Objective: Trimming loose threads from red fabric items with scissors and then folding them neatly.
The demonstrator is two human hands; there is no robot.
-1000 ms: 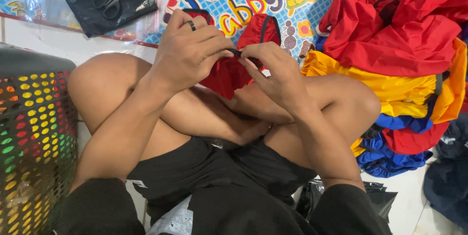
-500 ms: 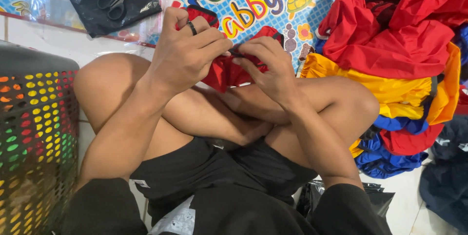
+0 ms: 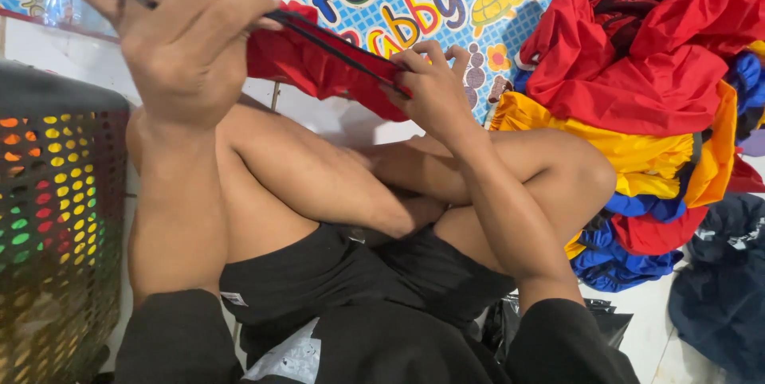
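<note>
Two hands (image 3: 183, 41) clamped on one red cloth (image 3: 319, 61).
Its dark edge is stretched from upper left down to centre, pinched by left fingers (image 3: 239, 9) and right hand (image 3: 434, 85).

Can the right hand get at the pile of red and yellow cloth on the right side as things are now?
Probably yes. The right hand is pinching the red fabric stretched to the left hand, but the cloth pile lies close beside it with nothing between.
</note>
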